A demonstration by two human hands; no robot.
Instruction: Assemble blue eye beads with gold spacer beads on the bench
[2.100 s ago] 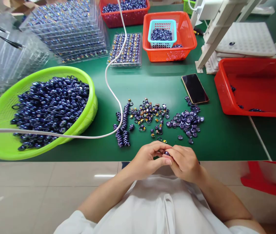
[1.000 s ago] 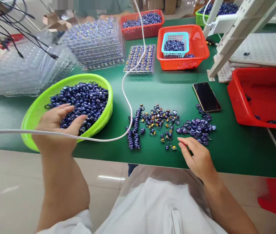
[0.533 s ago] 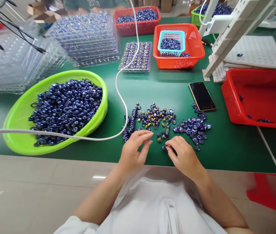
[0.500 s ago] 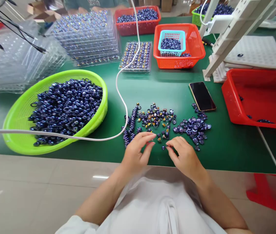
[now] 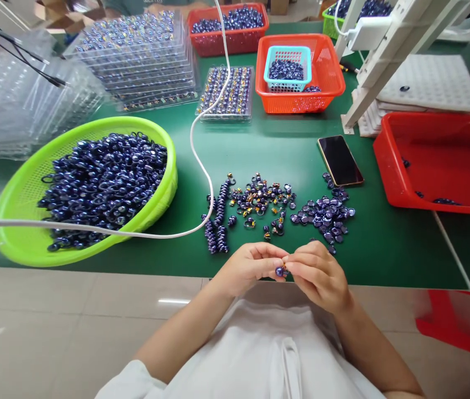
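Note:
Close to the table's front edge, my left hand [image 5: 250, 268] and my right hand [image 5: 320, 272] meet fingertip to fingertip. Between them they pinch a small shiny dark-blue bead-like piece [image 5: 279, 271] with a bit of gold on it; the fingers partly cover it. Just beyond lies a loose pile of blue-and-gold pieces [image 5: 260, 195]. Flat dark-blue pieces [image 5: 327, 215] are heaped on the right. Left of the loose pile, round blue pieces [image 5: 221, 204] stand packed in short rows.
A green basket [image 5: 168, 183] full of dark-blue looped pieces stands at left, crossed by a white cable [image 5: 197, 147]. Behind are filled clear trays [image 5: 135, 66] and an orange basket [image 5: 330, 83]. A phone [image 5: 340, 160], red bin [image 5: 438, 166] and metal post [image 5: 370, 75] are at right.
My hands have come together nearer the table edge, and both now grip a blue piece with gold on it. Before, they were apart, the left with nothing visible in it. The view has shifted slightly.

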